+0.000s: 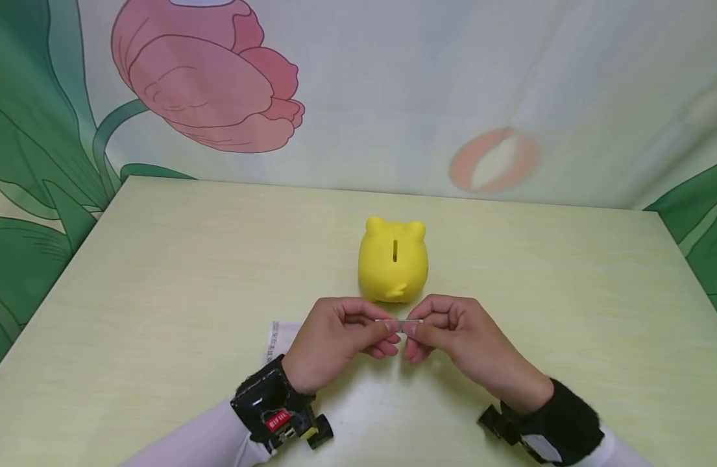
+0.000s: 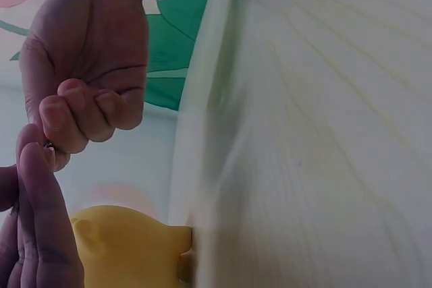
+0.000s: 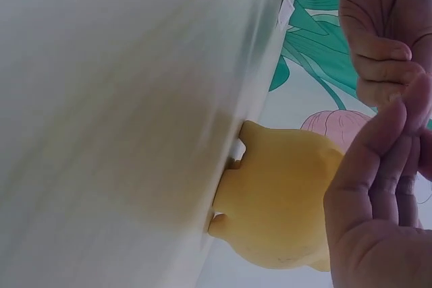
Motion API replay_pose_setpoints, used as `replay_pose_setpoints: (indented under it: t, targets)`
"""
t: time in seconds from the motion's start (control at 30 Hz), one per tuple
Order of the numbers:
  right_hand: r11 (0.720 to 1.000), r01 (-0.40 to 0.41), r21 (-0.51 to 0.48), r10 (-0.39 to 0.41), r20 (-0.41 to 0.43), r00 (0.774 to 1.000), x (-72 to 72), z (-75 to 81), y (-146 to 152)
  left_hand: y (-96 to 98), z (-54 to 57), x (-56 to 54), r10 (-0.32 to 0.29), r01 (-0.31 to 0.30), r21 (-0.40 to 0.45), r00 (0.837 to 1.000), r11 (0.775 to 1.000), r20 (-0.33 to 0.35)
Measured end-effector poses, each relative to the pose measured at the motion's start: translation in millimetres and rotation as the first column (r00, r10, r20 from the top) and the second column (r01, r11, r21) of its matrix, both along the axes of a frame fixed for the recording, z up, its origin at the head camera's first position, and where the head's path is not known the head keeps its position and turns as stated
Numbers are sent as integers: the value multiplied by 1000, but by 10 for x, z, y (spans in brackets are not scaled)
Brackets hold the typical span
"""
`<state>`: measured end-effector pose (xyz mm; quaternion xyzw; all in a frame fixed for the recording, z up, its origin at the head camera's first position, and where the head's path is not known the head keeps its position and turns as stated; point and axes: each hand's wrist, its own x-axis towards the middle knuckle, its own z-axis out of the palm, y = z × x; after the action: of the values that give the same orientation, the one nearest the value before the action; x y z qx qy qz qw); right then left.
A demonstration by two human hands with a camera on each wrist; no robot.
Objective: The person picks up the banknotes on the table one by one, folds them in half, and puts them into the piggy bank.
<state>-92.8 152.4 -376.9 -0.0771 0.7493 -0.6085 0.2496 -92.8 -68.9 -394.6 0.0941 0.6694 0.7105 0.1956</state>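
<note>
Just in front of a yellow piggy bank [image 1: 393,272], my two hands meet fingertip to fingertip. Between thumb and forefinger, my left hand [image 1: 343,334] pinches one end of a small, thin, pale grey strip [image 1: 401,322]. The strip's other end is pinched by my right hand [image 1: 457,331]. Fingers cover most of the strip, and I cannot tell what it is. In the right wrist view, the piggy bank [image 3: 277,197] stands on its short legs beyond the fingers. A dark coin slot shows in its top in the head view.
A white sheet with printed characters along its edge [image 1: 274,340] lies on the table, partly under my left hand and wrist. The pale wooden table [image 1: 189,259] reaches back to a curtain [image 1: 381,97] with flower and leaf prints. Black camera bands circle both wrists.
</note>
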Motion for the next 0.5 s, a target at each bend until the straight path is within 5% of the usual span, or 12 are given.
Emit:
replay_pose_setpoints:
  t: [0.23, 0.5]
  targets:
    - [1000, -11, -15, 10, -22, 1000, 20, 19, 1, 11, 1, 21, 1, -1, -16, 1000, 1000, 20]
    - [997, -66, -33, 66, -8, 998, 30, 9, 9, 15, 11, 49, -1, 0, -41, 999, 999, -36]
